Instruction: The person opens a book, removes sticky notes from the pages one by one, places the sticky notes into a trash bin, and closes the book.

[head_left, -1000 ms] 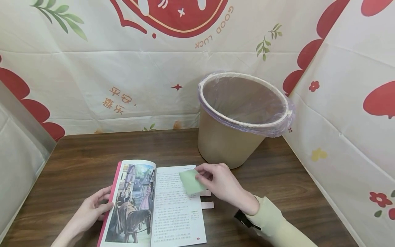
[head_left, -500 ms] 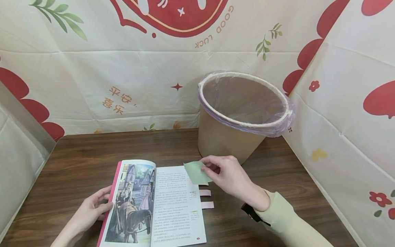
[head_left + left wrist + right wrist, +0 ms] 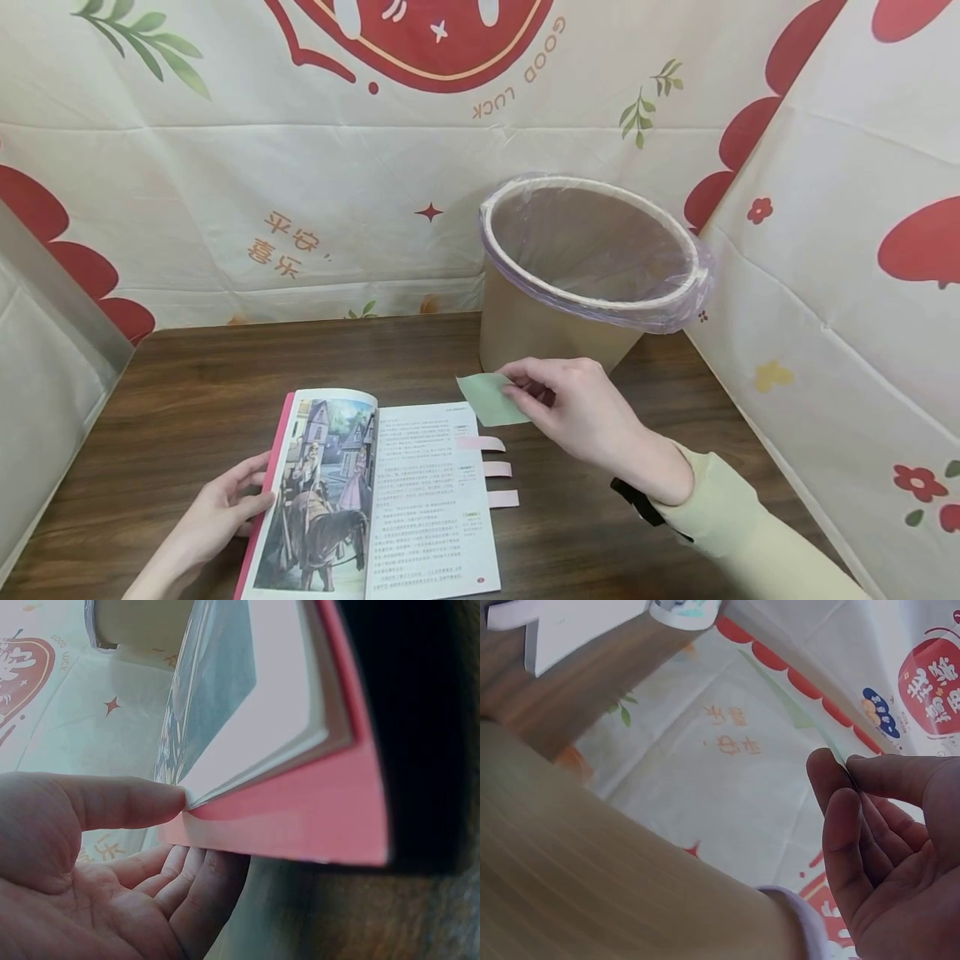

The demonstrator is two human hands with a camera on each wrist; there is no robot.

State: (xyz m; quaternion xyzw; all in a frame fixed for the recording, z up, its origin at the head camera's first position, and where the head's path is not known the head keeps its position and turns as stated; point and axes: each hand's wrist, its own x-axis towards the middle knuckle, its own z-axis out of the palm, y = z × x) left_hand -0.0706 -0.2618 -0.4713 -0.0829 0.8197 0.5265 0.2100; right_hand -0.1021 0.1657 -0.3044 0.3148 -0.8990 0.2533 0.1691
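Note:
An open book (image 3: 420, 500) lies on the table, a colour picture of a horse on its left page and print on its right. My left hand (image 3: 213, 512) grips the book's left edge. In the left wrist view, the thumb (image 3: 131, 802) presses the page side while the fingers curl under the pink cover (image 3: 300, 829). My right hand (image 3: 581, 408) pinches a square green sticky note (image 3: 483, 400) by its right side, over the book's upper right corner. The right wrist view shows the note (image 3: 802, 709) nearly edge-on, between thumb and fingertips.
Pink page tabs (image 3: 503, 498) stick out along the book's right edge. Behind the right hand stands a beige waste bin (image 3: 551, 329) lined with a clear purplish bag (image 3: 686, 312). Patterned cloth (image 3: 360, 192) hangs behind the wooden table (image 3: 225, 358).
My right hand has moved up and to the right with the green sticky note, away from the page, uncovering the uppermost pink tab. The left hand and book have stayed put.

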